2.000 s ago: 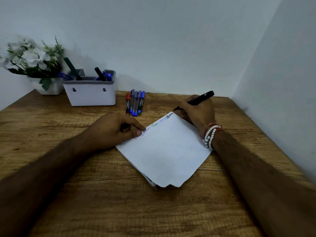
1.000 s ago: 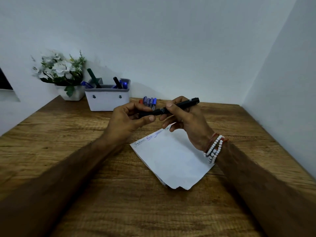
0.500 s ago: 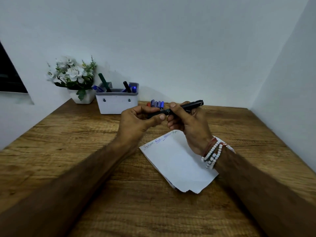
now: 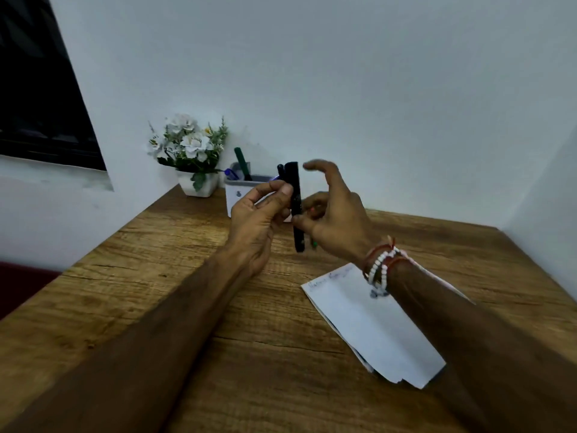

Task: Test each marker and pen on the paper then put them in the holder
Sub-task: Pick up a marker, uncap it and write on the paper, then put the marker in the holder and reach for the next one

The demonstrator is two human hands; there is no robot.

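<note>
A black marker [image 4: 296, 203] is being held upright above the surface [image 4: 281, 354], pinched between the thumb and fingers of the left hand [image 4: 256, 220], apparently so that it is being lined up for the holder [image 4: 233, 201] standing just behind it by the wall. The right hand [image 4: 337, 220] is being held spread beside the marker, index finger raised, one lower fingertip seemingly touching the barrel, likely as a steadying aid. Other pens are being stored upright in the holder, next to a flower pot [image 4: 197, 185]. The paper [image 4: 374, 326] is being shown flat under the right wrist, handy for testing. Scribbles are being displayed along its top edge, too small to be read, and no brand is being made out on the marker.
</note>
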